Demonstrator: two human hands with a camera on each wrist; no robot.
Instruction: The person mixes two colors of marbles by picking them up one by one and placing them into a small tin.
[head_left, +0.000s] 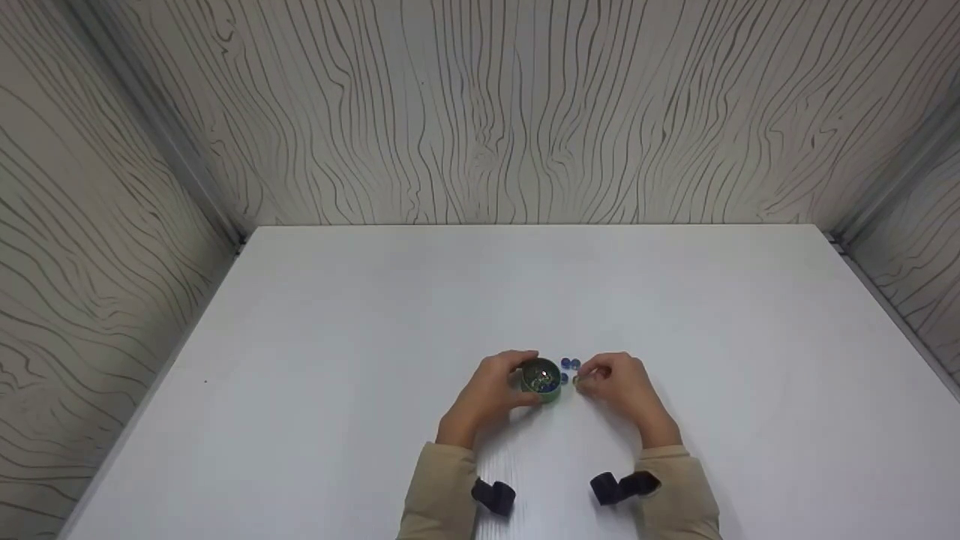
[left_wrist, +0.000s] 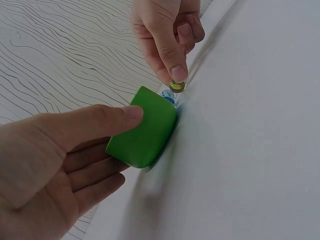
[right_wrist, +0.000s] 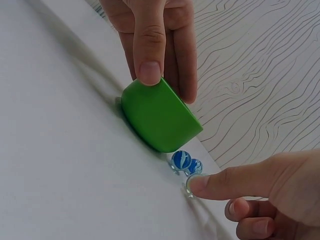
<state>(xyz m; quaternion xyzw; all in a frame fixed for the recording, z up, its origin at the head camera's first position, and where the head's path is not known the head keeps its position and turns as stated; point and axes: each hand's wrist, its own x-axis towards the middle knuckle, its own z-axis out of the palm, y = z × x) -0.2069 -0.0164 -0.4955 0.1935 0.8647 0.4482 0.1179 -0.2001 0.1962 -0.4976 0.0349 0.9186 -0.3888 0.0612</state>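
Note:
A small green bowl (head_left: 551, 397) stands on the white table with several marbles (head_left: 541, 385) inside. My left hand (head_left: 491, 388) grips it from the left, thumb on the near wall, fingers round the far side. Just right of the bowl, my right hand (head_left: 621, 384) pinches a clear marble with a yellow-green core (left_wrist: 177, 86) between thumb and fingertip, close to the tabletop. Loose blue marbles (head_left: 566, 364) lie between the bowl and the right fingertips. In the right wrist view, a blue-and-white marble (right_wrist: 181, 160) sits near the bowl's base, and the right thumb partly covers the pinched one.
The white tabletop (head_left: 337, 322) extends around both hands. A wood-grain patterned panel (head_left: 480, 112) rises behind its far edge, with similar panels at the left and right. Black straps with wrist cameras (head_left: 495, 497) are worn over the beige sleeves (head_left: 441, 487).

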